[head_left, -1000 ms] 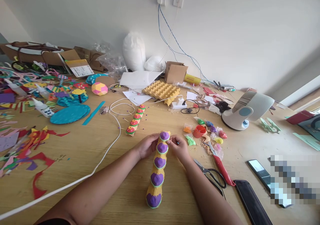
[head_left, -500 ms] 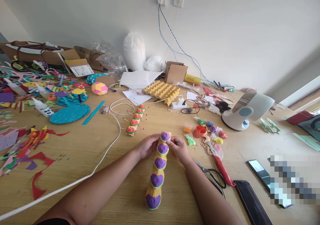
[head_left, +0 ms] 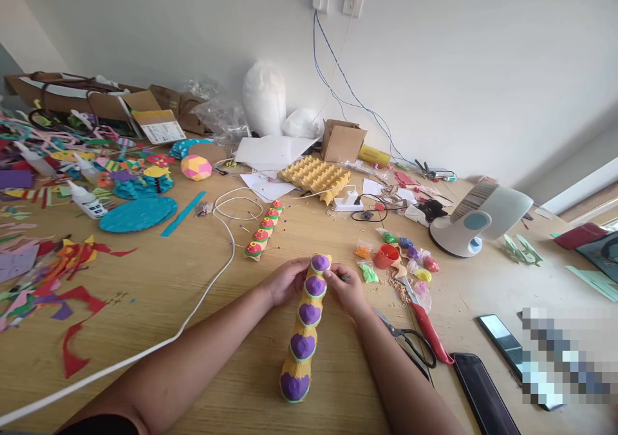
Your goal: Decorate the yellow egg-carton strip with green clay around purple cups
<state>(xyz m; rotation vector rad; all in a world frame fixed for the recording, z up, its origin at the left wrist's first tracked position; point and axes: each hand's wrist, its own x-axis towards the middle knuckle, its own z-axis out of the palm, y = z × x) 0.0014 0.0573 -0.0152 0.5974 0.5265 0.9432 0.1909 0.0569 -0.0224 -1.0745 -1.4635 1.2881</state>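
A yellow egg-carton strip [head_left: 309,329] points away from me, its bumps capped with purple clay and rimmed in pale green. At its far end, my left hand [head_left: 288,283] grips the left side, fingers partly hidden behind it. From the other side my right hand [head_left: 349,289] pinches that same end with thumb and fingers. A small dark bit shows by the right fingers, too small to name. Beyond my hands lies a second egg-carton strip [head_left: 263,230] with red and green caps and pins sticking out sideways.
Right of my hands are scissors [head_left: 410,340], a red-handled knife [head_left: 427,324], bags of coloured clay [head_left: 368,272], a red cup [head_left: 386,256], phones [head_left: 483,390] and a fan [head_left: 477,219]. A white cable [head_left: 193,319] crosses the left side near paper scraps [head_left: 80,300]. An egg tray [head_left: 316,177] lies behind.
The view has shifted slightly, so the background sits a little further right. Both hands keep their hold on the purple-capped strip, which has barely moved.
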